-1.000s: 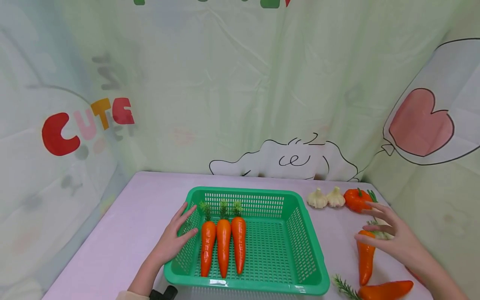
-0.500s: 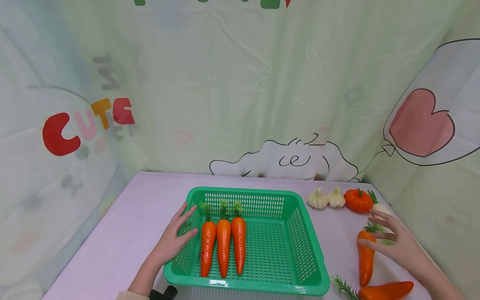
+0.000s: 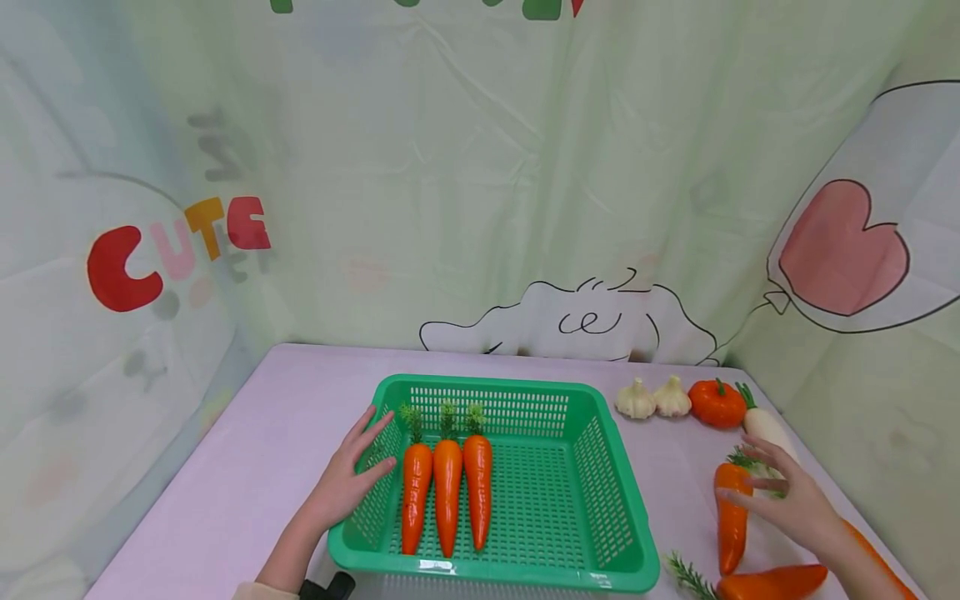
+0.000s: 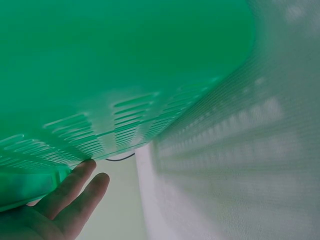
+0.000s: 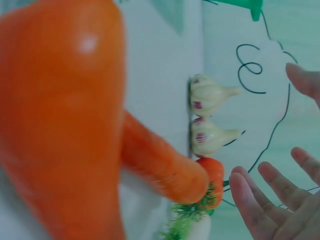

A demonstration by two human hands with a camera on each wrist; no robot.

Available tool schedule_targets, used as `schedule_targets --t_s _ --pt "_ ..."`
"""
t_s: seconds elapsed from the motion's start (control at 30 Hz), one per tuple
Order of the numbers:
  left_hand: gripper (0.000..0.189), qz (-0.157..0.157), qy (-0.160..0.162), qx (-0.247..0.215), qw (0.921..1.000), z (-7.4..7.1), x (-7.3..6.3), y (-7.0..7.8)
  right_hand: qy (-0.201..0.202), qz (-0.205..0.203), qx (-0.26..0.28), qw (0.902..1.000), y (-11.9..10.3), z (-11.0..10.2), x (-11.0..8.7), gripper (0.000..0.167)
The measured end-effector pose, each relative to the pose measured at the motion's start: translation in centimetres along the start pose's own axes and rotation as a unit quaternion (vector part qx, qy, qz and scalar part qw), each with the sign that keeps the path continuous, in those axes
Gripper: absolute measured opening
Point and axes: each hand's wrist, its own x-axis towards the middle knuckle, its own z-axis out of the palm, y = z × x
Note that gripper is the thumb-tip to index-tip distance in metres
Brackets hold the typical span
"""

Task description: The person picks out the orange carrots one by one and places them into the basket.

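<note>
right hand [image 3: 797, 502], spread and empty, is hovering by a carrot [image 3: 732, 525], likely for pickup, needing to pinch; splayed left hand [image 3: 347, 482] is touching the basket [image 3: 510, 572].

A: Backdrop?
B: Pale green curtain [image 3: 337, 150], creased, round back and sides
A: Prints?
B: Colourful letters [image 3: 177, 271] left, white balloon [image 3: 926, 192] with pink heart [image 3: 843, 250] right, white black-outlined figure [image 3: 547, 333] low at back, cropped green shapes [image 3: 542, 9] up top
A: Furniture?
B: Lilac-white tabletop [image 3: 300, 408], rounded far corners, back edge by curtain
A: Light?
B: Soft, even, left side bluish
</note>
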Motion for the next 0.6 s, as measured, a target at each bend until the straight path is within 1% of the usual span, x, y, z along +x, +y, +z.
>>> schedule_targets --t_s 0.2,0.33,0.6 --pt "0.061 -0.002 0.0 -0.001 1.0 0.0 0.0 0.0 -0.006 0.013 -0.007 0.9999 1.1 0.4 0.4 0.09" --pt "0.062 -0.005 -0.001 -0.004 1.0 0.0 0.0 -0.1 -0.02 0.027 0.0 0.9994 1.6 0.6 0.6 0.091" --pt "0.061 -0.004 -0.001 -0.001 1.0 -0.1 0.0 -0.1 -0.035 0.048 -0.001 0.9982 2.6 1.1 0.7 0.092"
